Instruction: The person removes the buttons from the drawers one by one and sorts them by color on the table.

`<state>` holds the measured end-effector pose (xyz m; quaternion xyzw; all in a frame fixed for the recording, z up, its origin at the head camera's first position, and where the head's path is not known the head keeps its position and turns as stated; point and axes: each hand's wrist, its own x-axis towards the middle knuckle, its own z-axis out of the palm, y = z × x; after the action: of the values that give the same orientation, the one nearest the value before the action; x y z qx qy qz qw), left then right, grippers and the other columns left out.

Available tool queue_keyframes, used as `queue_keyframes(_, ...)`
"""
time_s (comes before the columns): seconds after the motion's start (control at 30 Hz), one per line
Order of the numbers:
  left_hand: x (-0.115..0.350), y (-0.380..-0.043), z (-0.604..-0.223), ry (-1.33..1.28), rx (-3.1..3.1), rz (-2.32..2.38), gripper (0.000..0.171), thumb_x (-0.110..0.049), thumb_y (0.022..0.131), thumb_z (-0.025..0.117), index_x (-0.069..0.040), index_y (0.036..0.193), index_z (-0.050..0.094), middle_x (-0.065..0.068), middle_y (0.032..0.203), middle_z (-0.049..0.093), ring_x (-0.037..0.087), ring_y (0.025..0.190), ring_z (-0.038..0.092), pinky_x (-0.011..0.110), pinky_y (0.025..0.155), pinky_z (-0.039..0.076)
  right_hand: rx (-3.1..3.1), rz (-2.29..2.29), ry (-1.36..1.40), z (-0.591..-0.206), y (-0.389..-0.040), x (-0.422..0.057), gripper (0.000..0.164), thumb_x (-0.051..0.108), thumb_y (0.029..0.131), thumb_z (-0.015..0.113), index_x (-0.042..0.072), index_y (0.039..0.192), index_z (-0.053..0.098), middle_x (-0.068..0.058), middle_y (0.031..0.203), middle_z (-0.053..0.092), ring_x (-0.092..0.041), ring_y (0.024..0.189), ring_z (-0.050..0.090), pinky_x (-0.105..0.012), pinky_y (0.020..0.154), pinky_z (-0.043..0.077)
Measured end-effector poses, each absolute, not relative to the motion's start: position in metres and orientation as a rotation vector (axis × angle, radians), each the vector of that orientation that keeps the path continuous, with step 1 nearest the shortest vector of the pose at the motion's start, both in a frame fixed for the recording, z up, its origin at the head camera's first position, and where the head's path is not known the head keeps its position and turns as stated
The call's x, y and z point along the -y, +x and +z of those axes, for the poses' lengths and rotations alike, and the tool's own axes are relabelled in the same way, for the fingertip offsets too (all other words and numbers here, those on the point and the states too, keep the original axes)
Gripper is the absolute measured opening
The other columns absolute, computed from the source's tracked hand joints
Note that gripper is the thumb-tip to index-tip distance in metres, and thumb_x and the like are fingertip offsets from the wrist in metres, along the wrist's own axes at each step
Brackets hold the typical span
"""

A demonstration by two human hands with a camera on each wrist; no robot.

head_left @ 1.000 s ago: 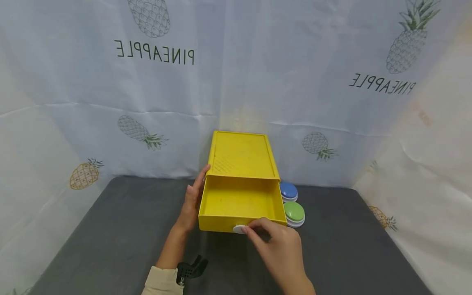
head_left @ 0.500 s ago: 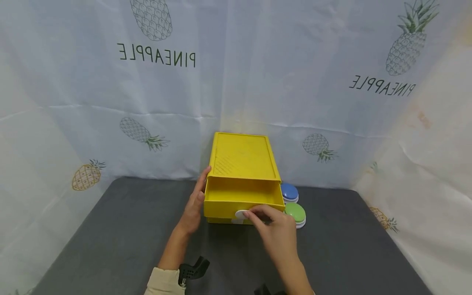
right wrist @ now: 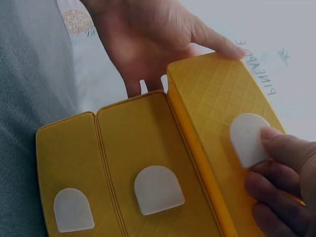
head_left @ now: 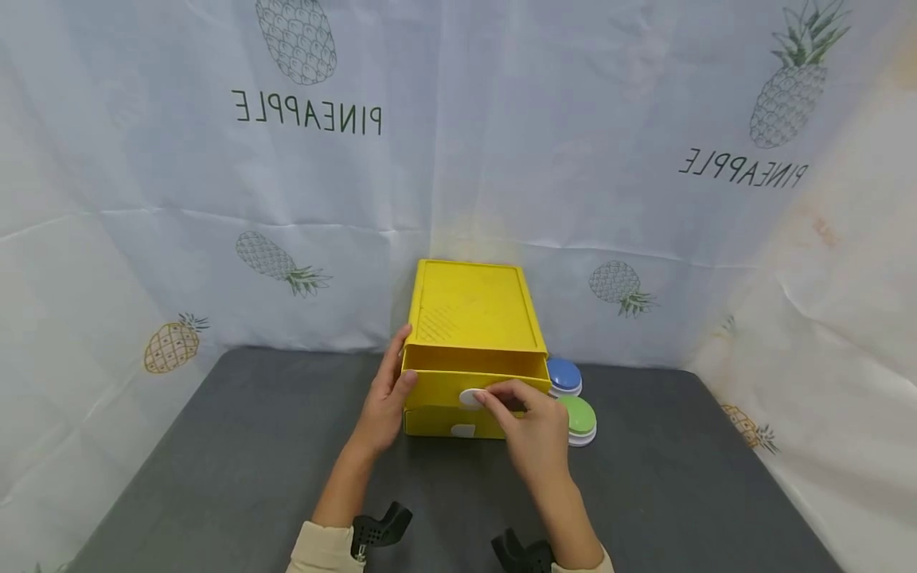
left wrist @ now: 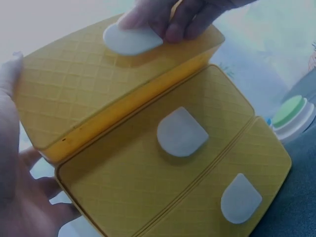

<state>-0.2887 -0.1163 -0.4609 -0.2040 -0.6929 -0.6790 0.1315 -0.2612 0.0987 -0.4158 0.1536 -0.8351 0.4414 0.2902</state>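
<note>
A yellow drawer cabinet [head_left: 476,306] stands near the back of the table. Its top drawer [head_left: 433,388] is partly out, with a strip of the inside showing. My right hand [head_left: 537,426] pinches the white handle [head_left: 469,398] of that drawer between thumb and fingers. Along the cabinet's left side lies my left hand [head_left: 381,407], its fingers reaching back and its thumb near the drawer's left front corner. In the left wrist view, the middle drawer [left wrist: 123,163] and bottom drawer [left wrist: 266,158] sit flush, each with a white handle.
Right of the cabinet are a round blue-topped thing [head_left: 564,374] and a green-topped one [head_left: 579,415], both with white bases. A pineapple-print curtain [head_left: 501,159] hangs behind the dark grey table [head_left: 272,461].
The top drawer has slid back most of the way into the cabinet, my right hand moving away from me with its handle. My left hand stays at the cabinet's side, its thumb now nearer the drawer front.
</note>
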Motion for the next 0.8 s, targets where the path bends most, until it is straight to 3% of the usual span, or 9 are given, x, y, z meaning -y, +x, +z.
queue_keyframes(0.13, 0.115, -0.289, -0.460, -0.531, 2.058, -1.942, 0.058, -0.014, 0.111, 0.038, -0.026, 0.164, 0.016, 0.005, 0.172, 0.011, 0.034, 0.155, 0.024, 0.010, 0.111, 0.032, 2.209, 1.193, 0.419, -0.419, -0.269, -0.098, 0.010, 0.022, 0.079, 0.087, 0.017, 0.083, 0.079, 0.005, 0.076, 0.077, -0.005, 0.066, 0.070, -0.022, 0.060, 0.056)
queue_keyframes(0.27, 0.115, -0.288, -0.458, -0.487, 2.098, -1.907, 0.057, -0.017, 0.111, 0.039, -0.027, 0.163, 0.018, 0.005, 0.171, 0.016, 0.033, 0.153, 0.031, 0.029, 0.118, 0.036, 2.202, 1.214, 0.413, -0.422, -0.277, -0.098, 0.011, 0.023, 0.080, 0.086, 0.016, 0.084, 0.079, 0.005, 0.076, 0.077, -0.006, 0.066, 0.069, -0.022, 0.060, 0.055)
queue_keyframes(0.5, 0.112, -0.286, -0.456, -0.384, 2.130, -1.848, 0.055, -0.024, 0.110, 0.043, -0.032, 0.161, 0.024, 0.009, 0.164, 0.035, 0.029, 0.143, 0.046, 0.044, 0.112, 0.044, 2.192, 1.239, 0.416, -0.423, -0.295, -0.098, 0.013, 0.024, 0.080, 0.087, 0.015, 0.084, 0.079, 0.003, 0.075, 0.076, -0.008, 0.065, 0.069, -0.021, 0.060, 0.054)
queue_keyframes(0.6, 0.109, -0.288, -0.458, -0.351, 2.134, -1.799, 0.055, -0.022, 0.109, 0.045, -0.032, 0.160, 0.026, 0.006, 0.166, 0.032, 0.030, 0.143, 0.047, 0.054, 0.111, 0.042, 2.203, 1.252, 0.410, -0.423, -0.300, -0.097, 0.014, 0.024, 0.080, 0.087, 0.014, 0.084, 0.080, 0.002, 0.075, 0.077, -0.009, 0.065, 0.069, -0.020, 0.060, 0.054)
queue_keyframes(0.8, 0.109, -0.289, -0.461, -0.364, 2.114, -1.790, 0.057, -0.017, 0.108, 0.048, -0.028, 0.160, 0.026, 0.005, 0.168, 0.024, 0.032, 0.148, 0.041, 0.056, 0.114, 0.039, 2.212, 1.318, 0.386, -0.425, -0.301, -0.095, 0.014, 0.024, 0.082, 0.085, 0.014, 0.088, 0.079, 0.001, 0.079, 0.077, -0.011, 0.068, 0.070, -0.020, 0.064, 0.055)
